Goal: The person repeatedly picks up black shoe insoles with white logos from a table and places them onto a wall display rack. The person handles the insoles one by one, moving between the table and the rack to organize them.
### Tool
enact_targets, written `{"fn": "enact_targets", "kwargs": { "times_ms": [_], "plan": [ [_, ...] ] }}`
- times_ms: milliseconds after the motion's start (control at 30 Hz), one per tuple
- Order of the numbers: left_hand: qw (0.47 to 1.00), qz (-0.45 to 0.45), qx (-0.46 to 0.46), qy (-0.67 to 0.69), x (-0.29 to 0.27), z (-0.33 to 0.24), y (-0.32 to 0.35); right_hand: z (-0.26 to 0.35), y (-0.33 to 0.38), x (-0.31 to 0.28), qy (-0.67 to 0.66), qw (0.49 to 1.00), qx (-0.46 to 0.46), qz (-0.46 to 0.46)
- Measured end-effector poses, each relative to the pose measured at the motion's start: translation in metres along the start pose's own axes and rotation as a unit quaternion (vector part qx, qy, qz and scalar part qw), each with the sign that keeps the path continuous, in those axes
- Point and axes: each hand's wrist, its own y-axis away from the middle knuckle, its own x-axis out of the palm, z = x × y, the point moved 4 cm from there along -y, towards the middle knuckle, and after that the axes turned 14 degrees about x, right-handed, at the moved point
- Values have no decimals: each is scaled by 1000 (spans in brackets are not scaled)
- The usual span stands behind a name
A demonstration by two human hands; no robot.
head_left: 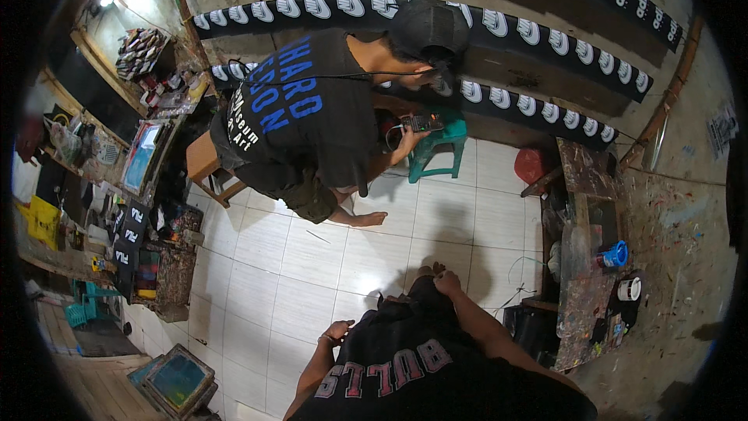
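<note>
My left hand, with a band at its wrist, is beside the left edge of my dark clothing. Its fingers are curled, and whether they pinch the cloth is too small to tell. Farther forward and to the right, my right hand rests against the dark cloth over my legs. Those fingers are bent inward, and anything inside them is hidden. Between my hands lies the front of my black shirt with pale lettering. One bare foot shows just past the cloth.
Ahead, a co-worker in a black shirt and cap bends over a phone near a green stool. Printed black strips line sloping boards behind. Cluttered benches stand left and right; the right one holds a blue tub. Framed screens lean lower left.
</note>
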Motion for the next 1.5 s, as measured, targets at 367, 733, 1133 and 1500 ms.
{"fn": "enact_targets", "kwargs": {
  "times_ms": [367, 733, 1133, 1500],
  "plan": [
    [981, 49, 156, -106, 4, -44, 6, -49, -1, 2, -187, 961, 177, 102],
    [924, 98, 219, -298, -8, -27, -14, -45, 7, -11, -128, 954, 215, 168],
    [995, -1, 59, 87, 13, -26, -20, -79, -39, 17, 154, 985, -78, 21],
    [1000, -2, -20, 0, 66, -132, -57, -93, -76, -68, 87, 990, -38, 107]
  ]
}}
